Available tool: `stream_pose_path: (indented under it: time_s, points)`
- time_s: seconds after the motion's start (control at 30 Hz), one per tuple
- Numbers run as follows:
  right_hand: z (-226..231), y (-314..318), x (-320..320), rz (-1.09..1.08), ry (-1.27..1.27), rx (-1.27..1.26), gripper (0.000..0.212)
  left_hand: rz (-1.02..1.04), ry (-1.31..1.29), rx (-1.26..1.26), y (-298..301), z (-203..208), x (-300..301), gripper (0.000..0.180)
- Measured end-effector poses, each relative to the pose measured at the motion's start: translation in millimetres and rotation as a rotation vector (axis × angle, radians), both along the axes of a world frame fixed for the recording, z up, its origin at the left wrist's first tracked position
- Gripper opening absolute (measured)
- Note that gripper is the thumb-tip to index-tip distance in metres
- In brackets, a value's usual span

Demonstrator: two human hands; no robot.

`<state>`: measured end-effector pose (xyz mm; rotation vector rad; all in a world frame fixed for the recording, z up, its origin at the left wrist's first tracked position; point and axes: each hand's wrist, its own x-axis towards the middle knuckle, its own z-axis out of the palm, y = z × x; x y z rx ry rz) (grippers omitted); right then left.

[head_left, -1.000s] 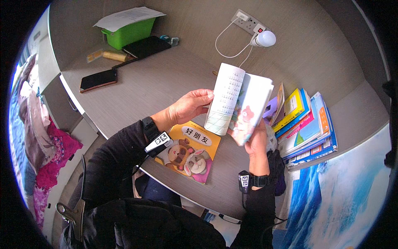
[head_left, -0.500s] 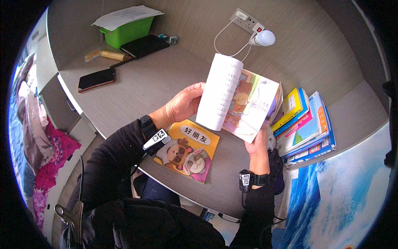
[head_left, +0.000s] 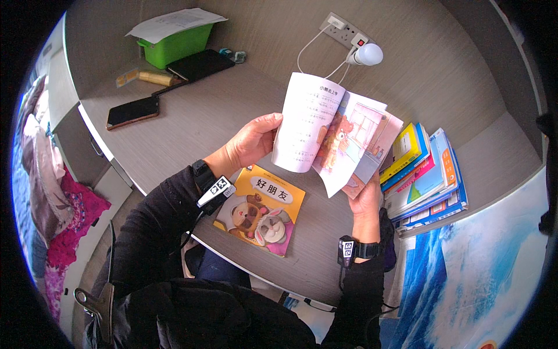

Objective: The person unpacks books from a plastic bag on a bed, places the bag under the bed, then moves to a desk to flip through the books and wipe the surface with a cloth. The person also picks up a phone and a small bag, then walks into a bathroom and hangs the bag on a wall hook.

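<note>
An illustrated children's book (head_left: 308, 125) is held up above the desk, its pages spread apart. My left hand (head_left: 256, 141) grips its left edge, thumb against the curved text page and fingers behind. At the lower right corner, my right hand (head_left: 366, 198) is closed on the book's other side, its fingers partly hidden by the pages. A page with a bear picture (head_left: 349, 139) stands loose between the two sides. Below the left hand, a second picture book (head_left: 261, 212) with a yellow cover lies flat on the desk, touched by neither hand.
Several stacked books (head_left: 421, 180) stand at the right. At the back left are a green bin (head_left: 177, 46) with papers on top, a black tablet-like device (head_left: 200, 65) and a phone (head_left: 132, 113). A white bulb (head_left: 369, 54) hangs by the wall socket (head_left: 343, 29).
A page of the held book has turned: a different bear picture and different text now show. The right-hand pages have fanned apart. Both hands keep their hold.
</note>
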<state>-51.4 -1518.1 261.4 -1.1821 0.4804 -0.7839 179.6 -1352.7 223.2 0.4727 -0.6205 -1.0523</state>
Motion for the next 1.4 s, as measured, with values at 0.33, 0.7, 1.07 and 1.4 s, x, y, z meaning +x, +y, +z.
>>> stream_pose_path:
  time_s: [0.33,0.7,1.07,1.4]
  points:
    - [-14,-21,3,0.11,-0.168,-0.007,0.046,-0.013,0.028,-0.036,2,7,-5,0.036]
    - [-6,-15,4,0.024,-0.215,0.045,0.034,0.014,0.038,0.041,-3,-3,6,0.031]
    - [7,-7,-4,-0.088,0.056,-0.267,0.043,0.126,-0.066,0.185,-6,-13,9,0.026]
    - [1,-5,0,-0.028,-0.026,-0.261,0.053,0.112,-0.13,0.181,-2,-4,2,0.031]
